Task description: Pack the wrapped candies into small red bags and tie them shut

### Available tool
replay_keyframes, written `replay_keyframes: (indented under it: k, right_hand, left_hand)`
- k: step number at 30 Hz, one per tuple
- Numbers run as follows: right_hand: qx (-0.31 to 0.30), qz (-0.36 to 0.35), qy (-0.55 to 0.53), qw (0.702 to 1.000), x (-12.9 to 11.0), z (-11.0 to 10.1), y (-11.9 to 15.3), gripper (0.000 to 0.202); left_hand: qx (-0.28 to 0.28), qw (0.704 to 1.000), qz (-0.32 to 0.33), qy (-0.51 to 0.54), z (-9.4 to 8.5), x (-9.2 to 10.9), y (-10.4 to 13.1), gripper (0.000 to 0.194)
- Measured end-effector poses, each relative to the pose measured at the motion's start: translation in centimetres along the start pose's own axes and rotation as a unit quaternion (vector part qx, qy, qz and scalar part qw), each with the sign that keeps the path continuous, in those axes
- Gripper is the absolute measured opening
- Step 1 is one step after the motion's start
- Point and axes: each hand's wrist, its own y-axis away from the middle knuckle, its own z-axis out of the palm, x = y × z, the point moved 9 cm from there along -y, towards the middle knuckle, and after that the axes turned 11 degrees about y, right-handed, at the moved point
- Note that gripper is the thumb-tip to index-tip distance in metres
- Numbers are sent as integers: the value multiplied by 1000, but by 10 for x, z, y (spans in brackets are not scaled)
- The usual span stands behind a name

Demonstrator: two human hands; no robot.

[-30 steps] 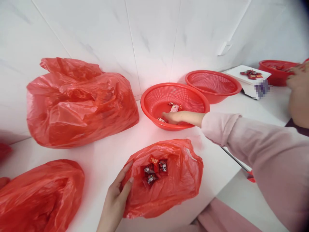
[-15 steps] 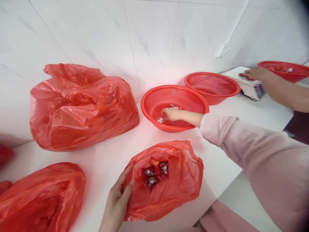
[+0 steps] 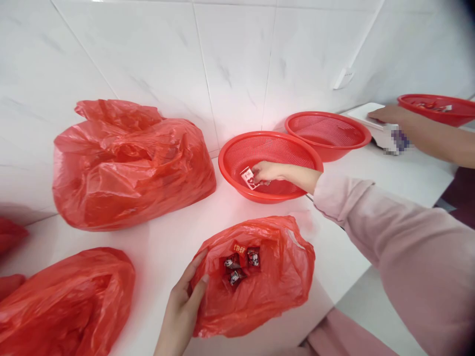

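My left hand (image 3: 183, 301) pinches the left edge of an open red plastic bag (image 3: 278, 282), thumb inside and fingers outside. Several small wrapped pieces (image 3: 234, 277) in dark red and bright red lie in the bag. Inside the near red mesh basket (image 3: 267, 142), my right hand (image 3: 267, 173) has its fingers closed on a white and red packet (image 3: 248, 178), whose printed face shows to the left of the fingertips. Other small items under that hand are mostly hidden.
A large full red bag (image 3: 133, 173) stands against the wall. Another red bag (image 3: 70, 306) is at lower left. Behind are a second basket (image 3: 326, 129) and a scale (image 3: 386, 131) with a person's hand (image 3: 393, 116) over it, beside a farther basket (image 3: 438, 116).
In the basket, my right hand has lifted slightly and the white and red packet now shows at its fingertips. The other person's hand has shifted a little over the scale.
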Motion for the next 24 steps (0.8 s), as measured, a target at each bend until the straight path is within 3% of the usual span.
replay_keyframes:
  k: [4,8,13,15,18,21,24]
  right_hand:
    - [25,-39,-108,993,-5,-23,23,20]
    - [31,-132,-313,940,-36,-30,79,23]
    - [-142,-228,-308,913,-94,28,151,30]
    - [-174,-229,-301,909,-104,53,161,28]
    - [-183,-199,-293,917,-105,84,154,26]
    - [-112,-211,-219,946,-102,94,141,25]
    - [74,-271,-91,955,-105,77,139,18]
  left_hand:
    - [3,1000,13,6,2,4,0,56]
    - [-4,1000,11,10,4,3,-2,62]
    - [-3,1000,10,9,6,5,0,62]
    - [-8,1000,6,28,9,9,2,64]
    - [-11,999,-4,44,14,13,5,63]
    - [-8,1000,-3,30,13,14,6,61]
    - [-6,1000,5,19,11,14,6,60]
